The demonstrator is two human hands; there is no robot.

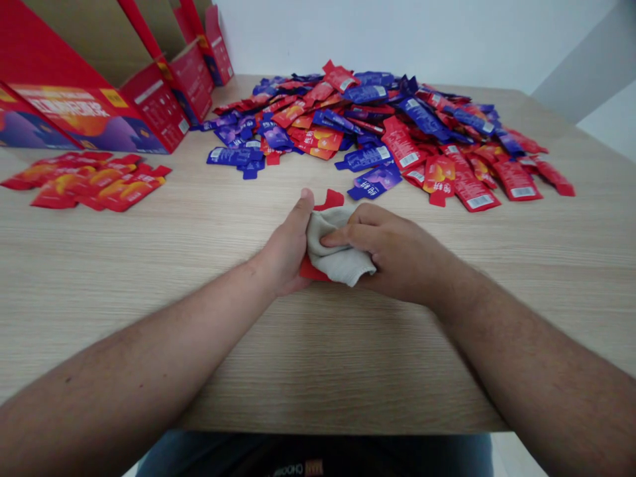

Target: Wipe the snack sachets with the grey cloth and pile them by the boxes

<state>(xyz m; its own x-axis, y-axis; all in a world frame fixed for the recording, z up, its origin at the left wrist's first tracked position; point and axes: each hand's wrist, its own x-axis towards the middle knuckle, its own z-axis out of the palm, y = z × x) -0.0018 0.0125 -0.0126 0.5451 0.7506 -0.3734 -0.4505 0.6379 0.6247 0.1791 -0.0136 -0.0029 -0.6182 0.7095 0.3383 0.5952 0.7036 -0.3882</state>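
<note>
My left hand (288, 255) grips a red pouch (314, 271) above the front part of the table, its thumb up along the left side. Only the pouch's notched top and a lower corner show. Over its face lies a light grey cloth (342, 258), which covers the rest. My right hand (397, 252) holds this cloth bunched in its fingers, the index finger pressing it against the pouch. Just beyond the hands lies a purple pouch (376, 181) at the near edge of a large pile.
A heap of red and purple pouches (368, 112) spreads across the back of the wooden table (124, 265). Several red pouches (94, 182) lie overlapped at the left. Behind them stand open red cardboard boxes (154, 106), near the white wall (422, 33).
</note>
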